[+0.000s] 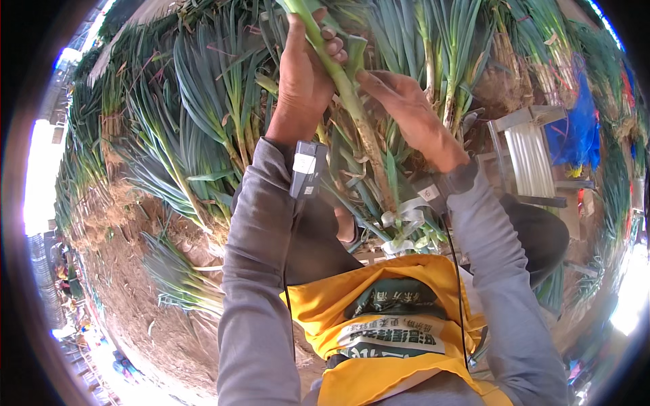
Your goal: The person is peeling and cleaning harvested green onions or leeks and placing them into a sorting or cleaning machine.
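Observation:
A long leek (365,132) slants across in front of me, its green top at the upper edge and its brownish lower end toward my lap. My left hand (306,74) is wrapped round its upper stalk. On the other side, my right hand (414,115) has thumb and fingers closed on a torn, folded green leaf (355,55) beside the stalk. The right fingertips are partly hidden. Below the leek's lower end lie pale leaf scraps (406,237), close to my yellow apron (386,271).
Rows of leeks (210,81) lie ahead and to both sides. A metal frame with white strips (528,152) stands at my right, a blue sheet (575,125) behind it. Loose leeks (183,271) rest on brown soil (128,284) at left. Thin cables run along my forearms.

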Available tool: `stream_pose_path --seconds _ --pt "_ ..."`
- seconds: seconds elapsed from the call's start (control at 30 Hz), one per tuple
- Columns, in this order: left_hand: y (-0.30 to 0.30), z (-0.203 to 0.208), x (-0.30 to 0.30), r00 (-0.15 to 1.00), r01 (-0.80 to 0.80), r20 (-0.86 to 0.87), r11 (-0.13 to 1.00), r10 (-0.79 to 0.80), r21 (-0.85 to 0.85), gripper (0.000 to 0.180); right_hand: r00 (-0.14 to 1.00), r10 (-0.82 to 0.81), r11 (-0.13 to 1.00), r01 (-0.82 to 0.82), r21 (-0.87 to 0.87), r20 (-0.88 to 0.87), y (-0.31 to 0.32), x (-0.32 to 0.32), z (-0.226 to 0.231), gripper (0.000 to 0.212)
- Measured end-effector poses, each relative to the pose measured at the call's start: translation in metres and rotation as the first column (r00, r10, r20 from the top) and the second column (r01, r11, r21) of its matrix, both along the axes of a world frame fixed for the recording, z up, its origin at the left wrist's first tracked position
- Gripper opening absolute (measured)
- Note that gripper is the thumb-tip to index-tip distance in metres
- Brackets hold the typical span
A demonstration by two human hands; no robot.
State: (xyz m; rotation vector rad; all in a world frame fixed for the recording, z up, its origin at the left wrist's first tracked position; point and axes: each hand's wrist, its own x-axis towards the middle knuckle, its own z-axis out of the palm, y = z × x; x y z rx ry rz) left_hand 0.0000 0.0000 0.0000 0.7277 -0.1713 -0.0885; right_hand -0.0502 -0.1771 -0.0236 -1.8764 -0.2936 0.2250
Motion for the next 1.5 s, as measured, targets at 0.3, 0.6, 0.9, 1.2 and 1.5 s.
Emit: stream_pose_path --seconds 0.3,0.6,0.9,1.2,1.5 --pt "0.01 0.013 -0.006 0.951 0.308 0.134 0.874 -0.278 -0.375 0.062 0.986 -0.027 0.945 -0.028 0.327 0.163 0.008 -0.023 0.011 0.041" --pt "0.012 0.018 -0.011 0.982 0.168 0.105 0.981 -0.158 -0.098 0.064 0.973 0.231 0.779 -0.17 -0.604 0.024 -0.065 -0.107 -0.16 0.026" --pt "0.003 0.015 0.0 0.991 -0.038 0.131 0.993 0.023 0.111 0.067 0.944 -0.179 0.951 0.238 -0.195 0.276 -0.04 -0.077 -0.086 0.025" --pt "-0.007 0.01 -0.009 0.973 -0.215 0.126 0.955 0.192 0.203 0.059 0.929 -0.198 0.978 0.21 -0.005 0.313 0.034 -0.039 0.009 0.022" --pt "-0.007 0.01 -0.011 0.967 -0.254 0.05 0.94 0.249 0.226 0.058 0.852 -0.218 0.927 0.333 -0.172 0.476 0.037 -0.03 -0.002 0.017"
